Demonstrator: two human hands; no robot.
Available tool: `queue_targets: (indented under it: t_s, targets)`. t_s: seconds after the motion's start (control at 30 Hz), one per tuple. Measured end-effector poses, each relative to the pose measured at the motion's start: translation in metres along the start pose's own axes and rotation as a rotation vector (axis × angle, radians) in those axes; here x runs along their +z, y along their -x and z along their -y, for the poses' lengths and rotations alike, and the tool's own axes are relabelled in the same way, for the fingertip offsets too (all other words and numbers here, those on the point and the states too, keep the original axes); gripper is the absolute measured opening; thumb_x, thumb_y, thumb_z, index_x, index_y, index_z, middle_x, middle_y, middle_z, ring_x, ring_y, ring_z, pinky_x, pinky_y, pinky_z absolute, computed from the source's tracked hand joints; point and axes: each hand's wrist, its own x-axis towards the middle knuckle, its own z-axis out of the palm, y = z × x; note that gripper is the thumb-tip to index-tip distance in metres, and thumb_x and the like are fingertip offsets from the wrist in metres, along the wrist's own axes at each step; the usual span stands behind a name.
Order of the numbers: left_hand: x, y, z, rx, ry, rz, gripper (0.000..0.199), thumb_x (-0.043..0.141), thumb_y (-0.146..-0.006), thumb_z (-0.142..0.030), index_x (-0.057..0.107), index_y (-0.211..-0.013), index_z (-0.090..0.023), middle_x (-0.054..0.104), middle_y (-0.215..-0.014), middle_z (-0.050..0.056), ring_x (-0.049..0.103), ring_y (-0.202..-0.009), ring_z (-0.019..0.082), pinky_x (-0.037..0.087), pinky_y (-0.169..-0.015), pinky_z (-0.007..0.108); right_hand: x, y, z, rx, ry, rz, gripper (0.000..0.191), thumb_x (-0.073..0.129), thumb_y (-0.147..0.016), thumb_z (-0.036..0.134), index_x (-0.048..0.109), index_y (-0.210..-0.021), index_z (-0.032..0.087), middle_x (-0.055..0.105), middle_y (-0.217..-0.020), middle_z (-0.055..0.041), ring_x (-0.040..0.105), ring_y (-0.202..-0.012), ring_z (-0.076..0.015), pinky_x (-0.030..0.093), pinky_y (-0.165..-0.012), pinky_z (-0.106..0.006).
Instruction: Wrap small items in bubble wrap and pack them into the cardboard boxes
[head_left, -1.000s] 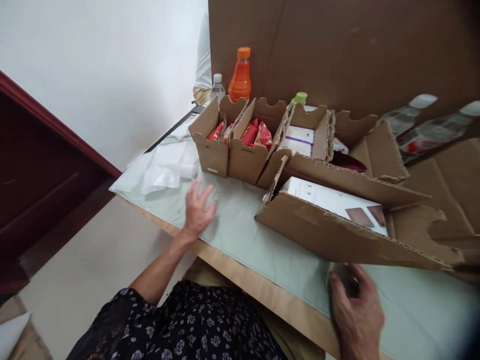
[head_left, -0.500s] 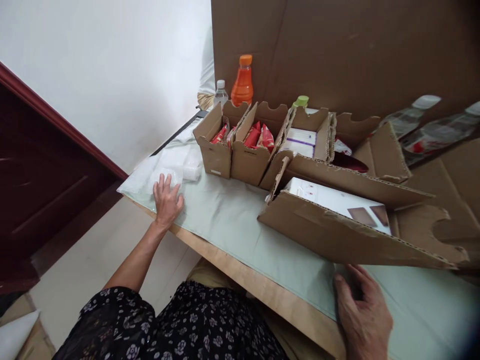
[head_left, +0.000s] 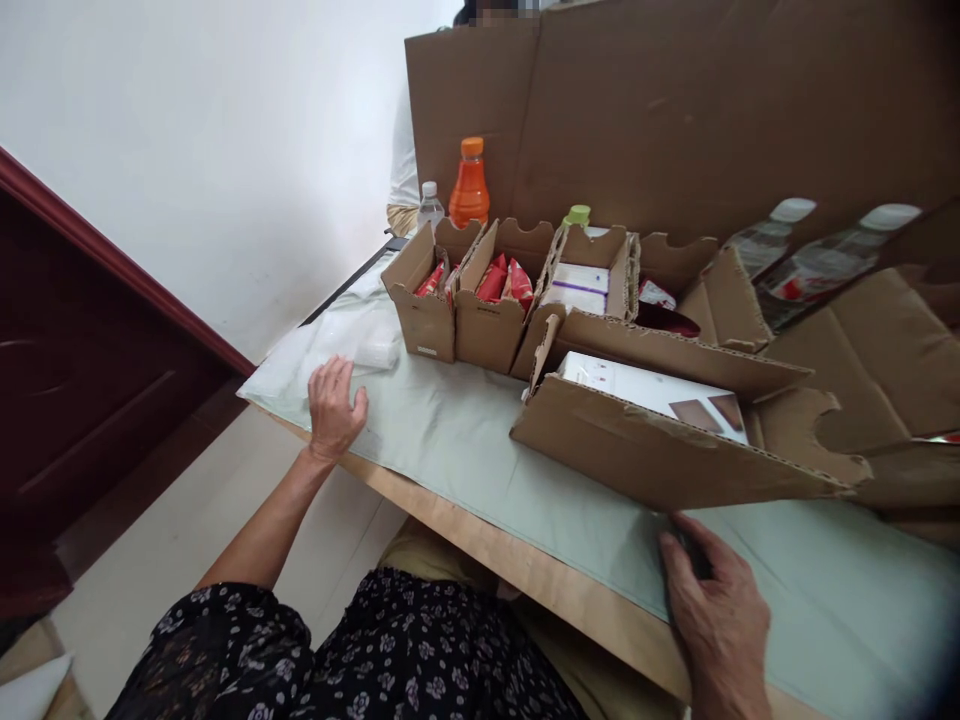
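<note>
My left hand (head_left: 335, 408) rests on the table's left front part, thumb apart from the fingers, holding nothing. Its fingertips touch or lie beside clear plastic wrap (head_left: 322, 340). My right hand (head_left: 716, 605) lies near the front edge with thumb and fingers apart. Its fingertips are close to the lower edge of a long cardboard box (head_left: 637, 440); whether they touch it I cannot tell. A white printed carton (head_left: 637, 390) lies inside that box.
Behind stand narrow cardboard bins (head_left: 427, 325) with red packets (head_left: 495, 280) and a white-and-purple pack (head_left: 577, 288). An orange bottle (head_left: 470, 190) and clear bottles (head_left: 840, 255) stand before a tall cardboard panel (head_left: 637, 120). Part of another person shows behind it.
The view has shifted, so the boxes and bottles sit further left in it and more shows above the panel. Both hands stay in nearly the same places on the table.
</note>
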Motion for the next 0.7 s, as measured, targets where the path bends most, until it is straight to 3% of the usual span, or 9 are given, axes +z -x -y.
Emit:
queue_targets:
  t_s: [0.23,0.37,0.47,0.57,0.63,0.7]
  targets:
    - [0.008,0.07,-0.069,0.242,0.268,0.126,0.045,0.055,-0.091,-0.018,0.065,-0.135,-0.017,0.072,-0.133,0.018,0.066,-0.128,0.032,0.053,-0.11,0.054,-0.001,0.0,0.001,-0.021,0.002,0.018,0.051,0.052,-0.08,0.059,0.073,-0.103,0.019,0.074,-0.113,-0.0158,0.064,-0.109,-0.037,0.048,-0.102,-0.059]
    - [0.015,0.091,-0.097,0.353,0.398,0.204,0.048,0.055,-0.089,-0.013,0.065,-0.136,-0.016,0.073,-0.13,0.019,0.068,-0.126,0.033,0.056,-0.106,0.054,-0.001,0.0,0.001,-0.028,0.012,0.015,0.051,0.052,-0.08,0.059,0.073,-0.103,0.02,0.075,-0.114,-0.0149,0.064,-0.109,-0.0364,0.047,-0.103,-0.058]
    - [0.018,0.091,-0.114,0.374,0.457,0.23,0.047,0.056,-0.088,-0.012,0.066,-0.134,-0.014,0.072,-0.131,0.02,0.067,-0.127,0.034,0.057,-0.106,0.056,0.0,-0.001,0.0,-0.031,0.017,0.014,0.053,0.051,-0.079,0.061,0.074,-0.102,0.019,0.075,-0.114,-0.0156,0.065,-0.11,-0.0368,0.047,-0.103,-0.057]
    - [0.016,0.083,-0.125,0.427,0.559,0.283,0.04,0.054,-0.09,-0.011,0.071,-0.125,-0.018,0.076,-0.12,0.015,0.073,-0.114,0.028,0.062,-0.098,0.048,0.0,-0.001,0.0,-0.018,0.022,0.021,0.053,0.052,-0.078,0.06,0.074,-0.101,0.019,0.075,-0.113,-0.0162,0.065,-0.109,-0.0376,0.047,-0.103,-0.059]
    - [0.008,0.07,-0.123,0.426,0.629,0.252,0.035,0.052,-0.092,-0.01,0.074,-0.117,-0.019,0.079,-0.109,0.011,0.075,-0.102,0.023,0.064,-0.09,0.04,-0.001,0.001,0.001,-0.02,0.022,0.022,0.051,0.052,-0.079,0.06,0.074,-0.1,0.019,0.075,-0.112,-0.0157,0.064,-0.109,-0.0375,0.047,-0.103,-0.059]
    - [-0.005,0.049,-0.106,0.323,0.668,0.147,0.03,0.052,-0.092,-0.01,0.075,-0.108,-0.019,0.079,-0.102,0.008,0.075,-0.097,0.02,0.063,-0.089,0.035,-0.001,0.001,0.003,-0.029,0.016,0.021,0.05,0.052,-0.079,0.06,0.074,-0.1,0.02,0.075,-0.112,-0.0155,0.064,-0.11,-0.0373,0.047,-0.104,-0.059]
